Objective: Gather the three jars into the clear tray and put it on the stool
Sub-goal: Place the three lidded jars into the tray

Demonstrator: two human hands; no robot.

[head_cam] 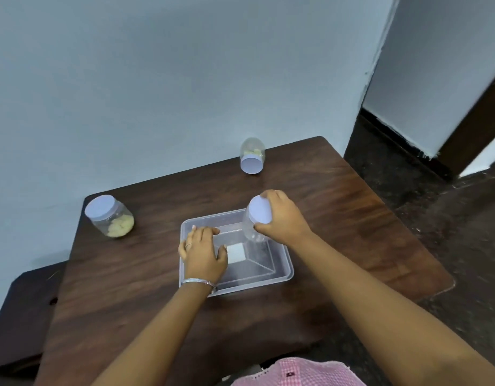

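A clear plastic tray (279, 267) sits in the middle of the dark wooden table (338, 218). My right hand (284, 218) grips a clear jar with a white lid (258, 214) by its top, inside the tray's far right corner. My left hand (203, 253) rests on the tray's left rim, fingers spread over the edge. A second jar (109, 217), with yellowish contents, stands at the table's far left. A third jar (252, 156) lies on its side near the wall, lid facing me.
A light wall runs along the table's far edge. A dark wooden stool (20, 310) stands lower, to the left of the table. Dark floor and a doorway lie to the right. Pink checked clothing shows at the bottom edge.
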